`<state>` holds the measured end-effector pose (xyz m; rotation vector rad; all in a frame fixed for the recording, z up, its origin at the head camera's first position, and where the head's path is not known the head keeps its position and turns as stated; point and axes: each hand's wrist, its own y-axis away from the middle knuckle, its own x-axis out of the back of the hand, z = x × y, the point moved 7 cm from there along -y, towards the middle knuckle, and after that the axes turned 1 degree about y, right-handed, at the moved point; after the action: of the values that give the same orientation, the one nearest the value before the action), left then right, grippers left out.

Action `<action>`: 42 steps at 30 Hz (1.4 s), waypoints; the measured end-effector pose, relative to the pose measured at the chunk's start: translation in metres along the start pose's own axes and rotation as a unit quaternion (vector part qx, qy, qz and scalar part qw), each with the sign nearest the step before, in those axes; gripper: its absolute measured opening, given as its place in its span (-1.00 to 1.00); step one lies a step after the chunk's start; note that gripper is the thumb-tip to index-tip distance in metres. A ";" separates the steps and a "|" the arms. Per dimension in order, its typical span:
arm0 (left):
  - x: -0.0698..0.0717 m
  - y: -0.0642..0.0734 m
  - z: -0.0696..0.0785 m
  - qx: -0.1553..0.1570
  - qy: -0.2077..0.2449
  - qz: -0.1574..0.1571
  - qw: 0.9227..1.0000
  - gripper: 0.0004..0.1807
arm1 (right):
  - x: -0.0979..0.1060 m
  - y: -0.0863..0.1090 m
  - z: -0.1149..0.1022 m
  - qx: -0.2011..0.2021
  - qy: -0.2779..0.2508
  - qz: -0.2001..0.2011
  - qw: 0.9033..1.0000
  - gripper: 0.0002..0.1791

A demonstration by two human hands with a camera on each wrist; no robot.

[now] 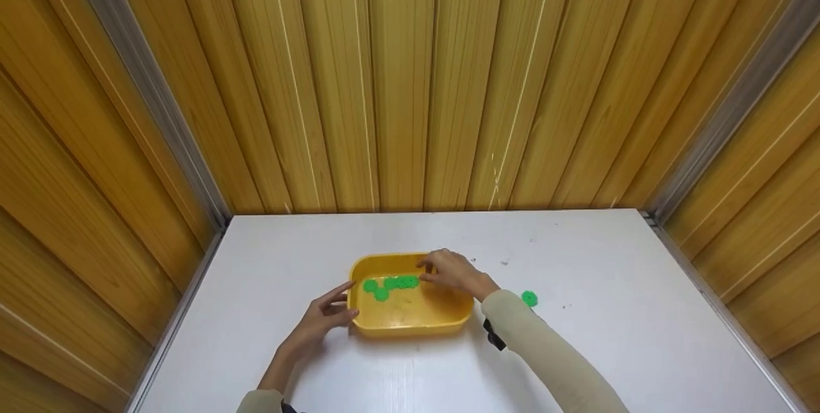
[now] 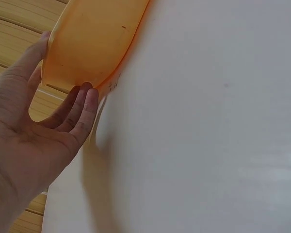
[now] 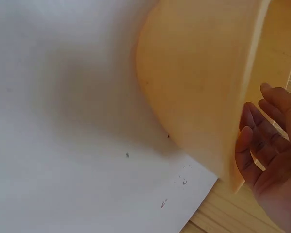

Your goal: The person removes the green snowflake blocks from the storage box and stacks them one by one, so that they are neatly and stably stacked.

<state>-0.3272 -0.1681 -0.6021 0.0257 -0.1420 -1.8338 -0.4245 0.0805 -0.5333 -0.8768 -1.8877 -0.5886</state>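
A yellow plastic tub [image 1: 410, 330] stands on the table. Inside it lie several small green notched discs [image 1: 382, 294], some in a row toward the back wall. My left hand [image 1: 320, 319] rests spread against the tub's left end, its fingertips touching the outer wall [image 2: 92, 43]. Over the tub's right back part, my right hand [image 1: 448, 269] reaches in across the rim, fingers loosely bent, with the fingertips close to the right end of the row. Nothing shows between thumb and fingers in the right wrist view, where the tub wall [image 3: 194, 73] hides part of the inside.
One more green disc [image 1: 529, 298] lies on the white table [image 1: 608, 349], right of the tub beside the right sleeve. Small dark specks [image 1: 504, 262] mark the surface behind it. Wood-patterned panels [image 1: 397, 80] enclose the table at the back and both sides.
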 end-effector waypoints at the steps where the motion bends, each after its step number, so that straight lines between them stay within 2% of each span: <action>1: -0.001 0.001 0.000 -0.001 0.000 0.000 1.000 -0.24 | -0.004 -0.002 -0.002 -0.003 0.001 -0.009 1.000 -0.69; 4: -0.002 0.004 0.003 0.000 -0.003 0.004 1.000 -0.26 | -0.013 -0.008 -0.006 -0.005 0.016 -0.024 1.000 -0.69; 12: -0.003 0.008 0.010 -0.012 -0.044 0.003 0.999 -0.25 | -0.028 -0.017 -0.008 -0.029 0.069 -0.027 0.997 -0.68; 19: 0.000 0.008 0.005 -0.007 -0.041 0.014 0.999 -0.31 | -0.031 -0.019 -0.012 -0.036 0.082 -0.018 0.996 -0.61; 28: -0.001 0.012 0.001 -0.004 -0.006 0.000 1.000 -0.25 | -0.036 -0.018 -0.018 -0.001 0.112 -0.003 0.994 -0.67; 35: 0.000 0.013 -0.002 0.000 -0.011 0.007 1.000 -0.26 | -0.038 -0.017 -0.018 -0.007 0.095 -0.014 0.995 -0.65; 42: -0.001 0.008 -0.004 -0.013 -0.015 0.004 1.000 -0.24 | -0.021 -0.009 -0.017 -0.011 0.069 -0.007 0.998 -0.64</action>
<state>-0.3186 -0.1699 -0.6048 -0.0209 -0.1403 -1.8293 -0.4156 0.0564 -0.5448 -0.8180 -1.7667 -0.6633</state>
